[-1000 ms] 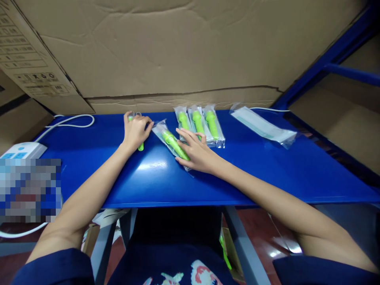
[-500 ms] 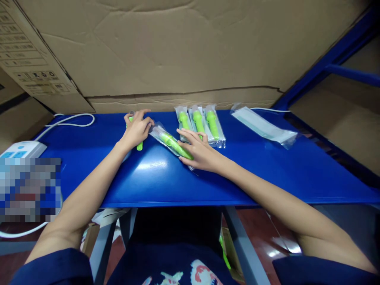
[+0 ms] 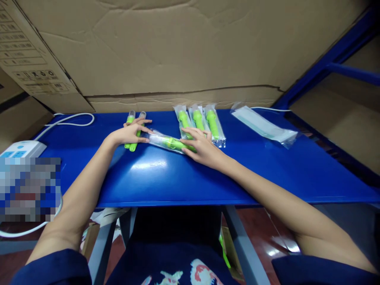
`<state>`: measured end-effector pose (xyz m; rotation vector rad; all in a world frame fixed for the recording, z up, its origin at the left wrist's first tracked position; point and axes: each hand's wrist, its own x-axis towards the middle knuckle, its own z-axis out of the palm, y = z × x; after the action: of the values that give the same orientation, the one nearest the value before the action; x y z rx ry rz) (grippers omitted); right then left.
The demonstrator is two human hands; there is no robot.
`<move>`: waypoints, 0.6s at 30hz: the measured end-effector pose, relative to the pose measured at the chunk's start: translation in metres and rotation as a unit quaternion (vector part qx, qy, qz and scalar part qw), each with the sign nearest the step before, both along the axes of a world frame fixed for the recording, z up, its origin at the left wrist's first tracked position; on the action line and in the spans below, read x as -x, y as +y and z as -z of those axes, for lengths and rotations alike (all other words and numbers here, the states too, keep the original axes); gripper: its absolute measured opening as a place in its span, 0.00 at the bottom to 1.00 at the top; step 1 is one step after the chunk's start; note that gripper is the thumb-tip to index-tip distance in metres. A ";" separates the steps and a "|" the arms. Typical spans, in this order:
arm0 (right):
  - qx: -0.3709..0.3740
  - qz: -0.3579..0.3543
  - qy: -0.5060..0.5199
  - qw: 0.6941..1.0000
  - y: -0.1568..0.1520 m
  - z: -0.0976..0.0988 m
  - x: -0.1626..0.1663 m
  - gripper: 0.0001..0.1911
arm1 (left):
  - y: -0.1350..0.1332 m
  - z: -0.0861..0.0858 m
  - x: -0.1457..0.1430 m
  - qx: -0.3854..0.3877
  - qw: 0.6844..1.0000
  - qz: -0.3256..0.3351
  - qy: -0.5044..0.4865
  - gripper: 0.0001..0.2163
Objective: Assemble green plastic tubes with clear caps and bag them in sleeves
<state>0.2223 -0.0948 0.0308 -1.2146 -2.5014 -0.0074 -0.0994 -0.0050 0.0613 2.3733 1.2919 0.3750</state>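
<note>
A clear plastic bag with a green tube inside (image 3: 166, 141) lies crosswise on the blue table (image 3: 190, 174). My left hand (image 3: 128, 133) pinches its left end between thumb and fingers. My right hand (image 3: 202, 147) lies over its right end, fingers stretched along the bag. Two loose green tubes with clear caps (image 3: 132, 128) lie under and behind my left hand. Three bagged green tubes (image 3: 199, 122) sit side by side just beyond my right hand.
A stack of flat clear bags (image 3: 263, 126) lies at the back right. A white power strip (image 3: 22, 149) with its cable (image 3: 69, 118) sits at the left edge. Cardboard boxes (image 3: 178, 51) wall off the back. A blue shelf frame (image 3: 335, 55) rises at the right.
The bagged tube has turned from a diagonal to nearly crosswise. My left hand left the loose tubes and took the bag's left end. My right hand slid slightly farther back.
</note>
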 end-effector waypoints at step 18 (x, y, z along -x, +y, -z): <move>0.033 -0.050 0.224 0.973 0.004 -0.021 -0.008 0.10 | 0.004 -0.017 0.002 0.078 0.719 -0.108 -0.682 0.22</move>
<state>0.2304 -0.0908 0.0520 -0.9814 -2.1717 0.3395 -0.1016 -0.0008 0.0779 1.0912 0.7104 1.5950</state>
